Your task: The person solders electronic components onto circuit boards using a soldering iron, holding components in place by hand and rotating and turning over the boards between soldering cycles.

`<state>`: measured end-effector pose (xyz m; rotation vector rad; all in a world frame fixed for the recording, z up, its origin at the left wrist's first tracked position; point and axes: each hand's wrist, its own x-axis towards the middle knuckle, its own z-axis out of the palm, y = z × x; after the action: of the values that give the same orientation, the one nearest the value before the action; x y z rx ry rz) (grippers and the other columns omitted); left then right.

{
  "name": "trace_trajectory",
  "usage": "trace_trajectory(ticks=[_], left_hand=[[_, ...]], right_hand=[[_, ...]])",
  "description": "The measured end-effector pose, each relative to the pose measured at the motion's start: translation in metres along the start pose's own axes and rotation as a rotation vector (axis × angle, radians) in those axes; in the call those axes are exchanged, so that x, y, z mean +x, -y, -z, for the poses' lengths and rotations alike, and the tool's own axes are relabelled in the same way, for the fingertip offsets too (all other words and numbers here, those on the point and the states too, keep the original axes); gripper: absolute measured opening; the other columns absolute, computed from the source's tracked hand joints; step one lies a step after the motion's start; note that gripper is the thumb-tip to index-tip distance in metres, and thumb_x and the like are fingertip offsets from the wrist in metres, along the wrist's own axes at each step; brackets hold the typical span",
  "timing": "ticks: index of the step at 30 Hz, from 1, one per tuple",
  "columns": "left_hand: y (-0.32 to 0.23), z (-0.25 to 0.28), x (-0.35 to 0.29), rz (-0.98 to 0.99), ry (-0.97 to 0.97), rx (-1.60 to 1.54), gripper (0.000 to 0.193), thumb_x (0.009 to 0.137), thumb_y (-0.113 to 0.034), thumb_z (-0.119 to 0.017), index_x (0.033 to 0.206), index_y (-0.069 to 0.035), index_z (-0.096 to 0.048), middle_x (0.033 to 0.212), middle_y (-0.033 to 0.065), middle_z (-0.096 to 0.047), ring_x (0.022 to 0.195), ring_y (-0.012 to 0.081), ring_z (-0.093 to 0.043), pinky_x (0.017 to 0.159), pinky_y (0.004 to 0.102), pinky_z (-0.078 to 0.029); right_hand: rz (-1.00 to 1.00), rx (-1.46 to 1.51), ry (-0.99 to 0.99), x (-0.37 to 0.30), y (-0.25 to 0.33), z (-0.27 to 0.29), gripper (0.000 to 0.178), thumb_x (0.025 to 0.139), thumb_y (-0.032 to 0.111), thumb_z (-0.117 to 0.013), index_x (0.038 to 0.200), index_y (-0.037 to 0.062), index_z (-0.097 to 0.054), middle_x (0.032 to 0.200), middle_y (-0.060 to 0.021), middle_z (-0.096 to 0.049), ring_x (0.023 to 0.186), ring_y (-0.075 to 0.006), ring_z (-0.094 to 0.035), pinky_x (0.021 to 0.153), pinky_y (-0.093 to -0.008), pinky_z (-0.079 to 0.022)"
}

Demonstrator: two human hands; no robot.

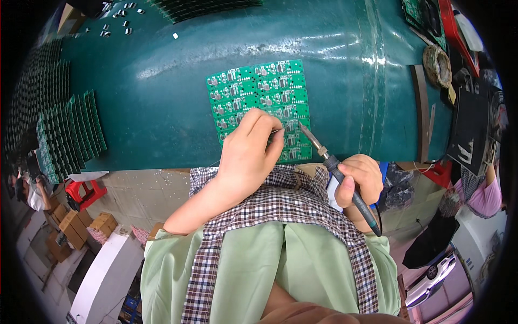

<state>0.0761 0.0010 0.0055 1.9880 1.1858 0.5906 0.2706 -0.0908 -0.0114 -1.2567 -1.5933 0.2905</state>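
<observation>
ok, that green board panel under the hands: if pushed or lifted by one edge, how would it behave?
The panel lies flat and thin on the glossy green mat, so a push would likely slide it unless the left hand pins it. It looks stiff but is a grid of small boards, so lifting one edge may flex it. Probably light. The iron in the right hand nears its lower edge.

Several small brown cardboard boxes sit stacked in a loose cluster on the floor at the lower left, beside a red plastic stool. Just right of them lies a long white rectangular carton, tilted, running toward the lower edge. At the top left corner a flat tan cardboard box rests on the green table. No labels, signs or screens can be made out.
</observation>
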Motion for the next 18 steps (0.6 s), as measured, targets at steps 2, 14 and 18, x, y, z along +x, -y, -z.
trace_trajectory(ticks=[2, 14, 18], left_hand=[[0.001, -0.001, -0.002, -0.024, -0.023, -0.009, 0.014, 0.077, 0.001, -0.065, 0.088, -0.004, -0.058, 0.085, 0.0074, -0.056, 0.063, 0.0217, -0.057, 0.053, 0.0318, -0.045], [0.0, -0.001, -0.007, -0.02, -0.046, -0.017, 0.018, 0.075, 0.004, -0.065, 0.089, -0.003, -0.058, 0.089, 0.0085, -0.061, 0.07, 0.0215, -0.061, 0.056, 0.0295, -0.048], [-0.002, -0.002, -0.008, -0.05, -0.029, -0.003, 0.017, 0.074, 0.005, -0.065, 0.087, -0.002, -0.058, 0.092, 0.0101, -0.062, 0.079, 0.0249, -0.063, 0.064, 0.0312, -0.051]], right_hand=[[-0.012, 0.014, 0.005, 0.0, 0.001, 0.001, 0.009, 0.072, 0.006, -0.059, 0.077, -0.0015, -0.06, 0.058, -0.0105, -0.058, 0.049, -0.0223, -0.059, 0.047, -0.0316, -0.048], [0.005, -0.052, 0.011, 0.01, 0.001, -0.012, 0.01, 0.071, 0.004, -0.062, 0.079, -0.0021, -0.061, 0.06, -0.0103, -0.061, 0.049, -0.0221, -0.061, 0.045, -0.0298, -0.048], [-0.012, -0.078, -0.015, 0.01, 0.008, -0.008, 0.011, 0.073, 0.006, -0.062, 0.08, -0.0023, -0.062, 0.06, -0.0109, -0.06, 0.049, -0.0234, -0.06, 0.047, -0.0306, -0.049]])
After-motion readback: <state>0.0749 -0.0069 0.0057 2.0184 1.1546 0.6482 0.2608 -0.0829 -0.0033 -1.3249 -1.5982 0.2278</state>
